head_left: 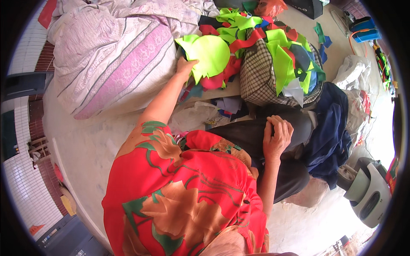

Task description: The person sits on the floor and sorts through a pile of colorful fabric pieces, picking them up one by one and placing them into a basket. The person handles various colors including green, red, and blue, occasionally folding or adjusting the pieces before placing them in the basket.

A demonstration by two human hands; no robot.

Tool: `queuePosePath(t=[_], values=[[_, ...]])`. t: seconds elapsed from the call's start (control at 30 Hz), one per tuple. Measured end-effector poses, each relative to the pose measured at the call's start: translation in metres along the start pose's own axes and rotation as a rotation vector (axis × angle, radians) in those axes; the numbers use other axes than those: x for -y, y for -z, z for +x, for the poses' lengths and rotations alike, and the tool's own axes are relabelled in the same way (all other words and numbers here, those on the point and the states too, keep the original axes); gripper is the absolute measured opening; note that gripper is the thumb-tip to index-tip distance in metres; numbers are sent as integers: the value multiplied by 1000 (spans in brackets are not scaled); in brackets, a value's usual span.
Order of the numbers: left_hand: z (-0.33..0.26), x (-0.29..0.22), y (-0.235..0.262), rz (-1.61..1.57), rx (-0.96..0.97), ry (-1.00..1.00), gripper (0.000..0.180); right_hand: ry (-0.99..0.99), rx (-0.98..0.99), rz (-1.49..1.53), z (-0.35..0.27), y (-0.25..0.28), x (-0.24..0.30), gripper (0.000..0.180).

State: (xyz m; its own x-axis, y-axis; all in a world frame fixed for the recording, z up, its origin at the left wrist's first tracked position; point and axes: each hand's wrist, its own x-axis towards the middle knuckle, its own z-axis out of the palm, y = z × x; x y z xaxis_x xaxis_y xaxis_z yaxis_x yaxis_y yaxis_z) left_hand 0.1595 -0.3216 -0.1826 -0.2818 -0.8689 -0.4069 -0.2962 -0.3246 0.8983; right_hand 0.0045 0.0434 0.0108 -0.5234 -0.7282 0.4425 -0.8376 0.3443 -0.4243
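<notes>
Pinching a lime-green fabric piece by its 8 o'clock edge, up near 12 o'clock in view, with the left hand in a narrow grip. Resting the right hand just off centre toward 3 o'clock, on a dark trouser leg, with a loose, half-open grip. Got a plaid bag between 1 and 2 o'clock, piled with lime, red and blue fabric scraps. Also got a big pale cloth bundle with a purple stripe at 10 o'clock, plus some navy fabric at 3 o'clock. Wearing a red leaf-print shirt, btw, mostly toward 6 o'clock.
</notes>
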Motion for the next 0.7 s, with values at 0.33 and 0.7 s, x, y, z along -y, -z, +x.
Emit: queuePosePath(t=[0.33, 0.7], values=[[-42, -15, -74, 842, -373, -791, 61, -39, 11, -28, -1, 3, -2, 11], [25, -115, -184, 882, -246, -901, 54, -36, 24, -6, 0, 0, -6, 13]])
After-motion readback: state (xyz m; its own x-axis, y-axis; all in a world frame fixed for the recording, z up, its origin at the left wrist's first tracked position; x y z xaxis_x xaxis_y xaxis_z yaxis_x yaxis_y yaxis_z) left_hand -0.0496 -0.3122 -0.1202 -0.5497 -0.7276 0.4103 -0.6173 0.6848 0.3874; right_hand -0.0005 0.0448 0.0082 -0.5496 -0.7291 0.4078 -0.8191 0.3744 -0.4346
